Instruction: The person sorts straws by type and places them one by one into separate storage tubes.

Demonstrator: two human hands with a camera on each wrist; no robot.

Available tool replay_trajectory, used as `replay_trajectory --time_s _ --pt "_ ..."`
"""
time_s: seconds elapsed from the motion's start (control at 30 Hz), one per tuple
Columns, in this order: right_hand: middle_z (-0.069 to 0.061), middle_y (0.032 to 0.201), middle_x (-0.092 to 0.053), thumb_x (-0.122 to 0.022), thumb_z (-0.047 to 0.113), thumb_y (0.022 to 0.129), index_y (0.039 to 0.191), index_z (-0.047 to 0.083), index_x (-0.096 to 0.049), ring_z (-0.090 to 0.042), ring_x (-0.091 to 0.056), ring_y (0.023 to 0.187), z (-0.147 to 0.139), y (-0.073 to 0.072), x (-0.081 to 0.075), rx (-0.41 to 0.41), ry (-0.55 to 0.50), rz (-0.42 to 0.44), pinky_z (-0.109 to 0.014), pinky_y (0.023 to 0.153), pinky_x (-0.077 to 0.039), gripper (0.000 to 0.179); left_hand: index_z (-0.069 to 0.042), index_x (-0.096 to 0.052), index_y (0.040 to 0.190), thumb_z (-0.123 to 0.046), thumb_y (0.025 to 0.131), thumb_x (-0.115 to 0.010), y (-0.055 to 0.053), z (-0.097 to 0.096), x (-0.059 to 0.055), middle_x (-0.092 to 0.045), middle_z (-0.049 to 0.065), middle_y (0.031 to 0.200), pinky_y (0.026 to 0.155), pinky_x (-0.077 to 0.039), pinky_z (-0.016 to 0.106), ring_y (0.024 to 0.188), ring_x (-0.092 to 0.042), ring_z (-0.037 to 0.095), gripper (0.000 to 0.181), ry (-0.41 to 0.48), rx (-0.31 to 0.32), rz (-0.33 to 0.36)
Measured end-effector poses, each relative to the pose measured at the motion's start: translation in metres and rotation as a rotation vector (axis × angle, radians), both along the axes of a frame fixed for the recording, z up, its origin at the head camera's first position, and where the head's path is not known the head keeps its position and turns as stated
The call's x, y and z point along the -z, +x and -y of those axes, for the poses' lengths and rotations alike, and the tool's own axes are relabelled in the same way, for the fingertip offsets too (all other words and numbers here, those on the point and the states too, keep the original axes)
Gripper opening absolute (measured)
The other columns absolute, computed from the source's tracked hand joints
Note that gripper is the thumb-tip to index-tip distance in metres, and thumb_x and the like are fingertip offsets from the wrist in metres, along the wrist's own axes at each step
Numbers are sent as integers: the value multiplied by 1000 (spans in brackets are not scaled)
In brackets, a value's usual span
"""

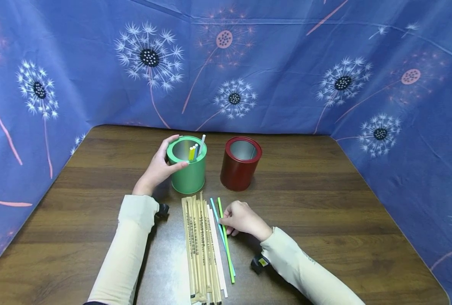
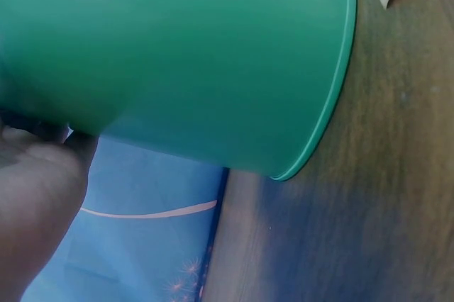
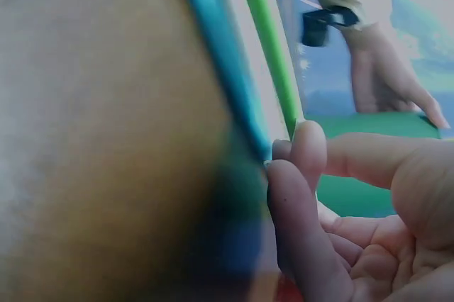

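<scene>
A green can stands at the back of the table, with several short-looking straw ends, yellow, white and bluish, showing inside its rim. My left hand grips this can from the left, thumb across the front of the rim and fingers round the far side. Nearer the front, my right hand pinches a bright green straw between thumb and fingertips. A blue straw lies crossed close beside it. In the right wrist view the fingertips meet at the green straw's side.
Left of the coloured straws lies a row of several paper-wrapped straws, with white straws along its right edge. A dark red can stands right of the green one. A blue dandelion-print cloth hangs behind the table.
</scene>
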State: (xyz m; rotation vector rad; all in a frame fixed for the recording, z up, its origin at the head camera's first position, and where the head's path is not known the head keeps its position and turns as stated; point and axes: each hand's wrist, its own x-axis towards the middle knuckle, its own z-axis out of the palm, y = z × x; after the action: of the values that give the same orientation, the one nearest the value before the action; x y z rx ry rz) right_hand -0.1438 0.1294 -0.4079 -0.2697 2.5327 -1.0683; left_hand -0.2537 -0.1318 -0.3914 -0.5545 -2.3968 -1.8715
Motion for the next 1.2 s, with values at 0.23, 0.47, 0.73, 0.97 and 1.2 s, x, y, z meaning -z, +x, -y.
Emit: replay_trajectory --time_s 0.23,0.47,0.73,0.97,1.2 --pt "-3 58 -61 -68 11 88 77 0 -64 -8 -58 48 -2 -11 -28 64 -105 21 -28 51 -56 16 -18 -24 152 -12 84 -73 3 3 -1 -42 15 143 106 -37 47 125 -46 28 84 -4 -8 7" --pt "-4 65 -67 -66 13 90 89 -3 -65 -9 -63 57 -4 -17 -59 125 -234 -76 -32 60 -59 16 -22 -24 152 -12 84 -73 2 1 -1 -42 14 143 108 -36 46 125 -46 28 84 -4 1 18" --pt "-21 89 -72 -59 11 95 97 -6 -62 -22 -72 76 1 -20 -85 165 -447 -179 -41 73 -60 18 -20 -24 152 -12 84 -73 3 -1 -3 -43 14 142 109 -35 44 125 -46 27 85 -5 0 19" --pt "-26 95 -71 -58 7 96 99 -7 -61 -35 -72 87 9 -19 -101 151 -557 -332 -39 76 -59 15 -23 -24 152 -12 85 -72 3 -1 -2 -43 12 143 105 -38 42 123 -47 25 83 -9 1 16" --pt "-30 99 -69 -56 4 96 106 -8 -61 -40 -70 92 18 -15 -113 133 -663 -494 -34 78 -59 17 -21 -23 153 -11 85 -72 2 -2 -1 -44 12 142 98 -42 30 117 -48 16 84 -13 13 -5"
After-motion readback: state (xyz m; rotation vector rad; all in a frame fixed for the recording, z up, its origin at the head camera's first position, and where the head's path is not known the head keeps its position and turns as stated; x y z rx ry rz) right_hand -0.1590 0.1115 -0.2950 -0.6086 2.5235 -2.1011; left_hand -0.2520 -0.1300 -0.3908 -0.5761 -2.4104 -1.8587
